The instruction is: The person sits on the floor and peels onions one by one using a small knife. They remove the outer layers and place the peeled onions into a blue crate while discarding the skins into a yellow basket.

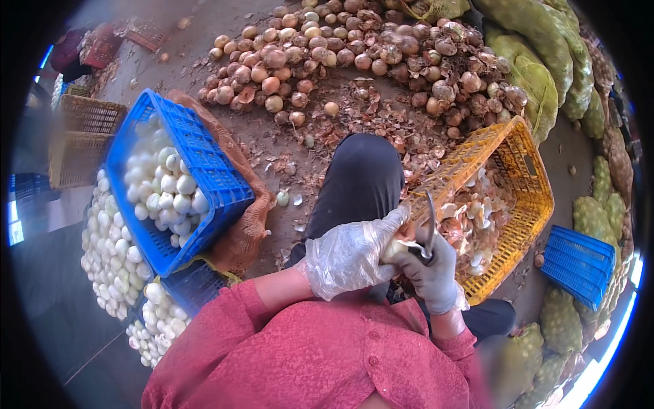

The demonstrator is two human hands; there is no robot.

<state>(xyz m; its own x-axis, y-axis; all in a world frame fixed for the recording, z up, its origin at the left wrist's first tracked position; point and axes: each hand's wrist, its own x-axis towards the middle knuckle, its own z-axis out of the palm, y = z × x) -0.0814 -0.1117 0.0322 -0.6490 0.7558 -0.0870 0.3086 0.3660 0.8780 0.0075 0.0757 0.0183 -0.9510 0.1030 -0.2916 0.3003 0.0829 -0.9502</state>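
Plastic, clear and wrinkled, covers the left grip (347, 258), which is closed around 1 onion (393, 253), pale with some brown skin showing near the fingers. Grey glove fabric covers the right grip (433, 276), clenched on a knife (431, 221) with a curved metal blade that stands up beside the onion. So the onion sits between the 2 hands, in front of the person's red shirt (320, 347) and just right of a knee in dark trousers (361, 174). Right of the hands, a yellow-orange crate (533, 178) leans at a tilt, with loose skins (477, 221), brown and white, heaped inside it. To the left, a blue crate (216, 158), also tilted, holds many white onions (165, 184); a brown mesh sack (240, 235) lies along its right side, and more white onions are piled beyond its left side. Past the knee, a broad heap of brown onions (279, 65) spreads across the floor (187, 58), with scraps of skin scattered around it. Green mesh sacks (538, 44) lie at the upper right, and smaller blue crates (579, 264), nested together, stand right of the yellow-orange crate.
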